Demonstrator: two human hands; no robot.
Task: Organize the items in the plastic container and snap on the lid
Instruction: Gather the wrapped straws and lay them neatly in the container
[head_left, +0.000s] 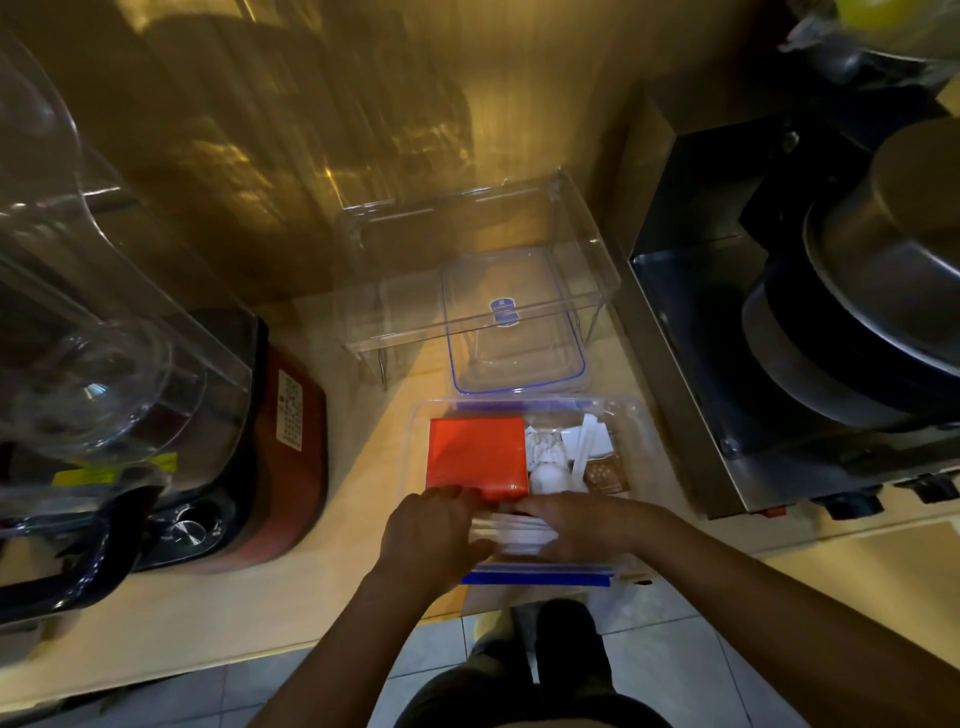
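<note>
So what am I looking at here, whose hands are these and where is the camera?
There is no machine: a person wears one camera on the head, looking down at their own arms. On the counter sits a clear plastic container holding a red box, white packets and a brown packet. The left hand and right hand are both on white paper-wrapped sticks at its near end; the blur hides the exact grip. The lid, clear with blue trim, lies just beyond, partly under a clear acrylic stand.
</note>
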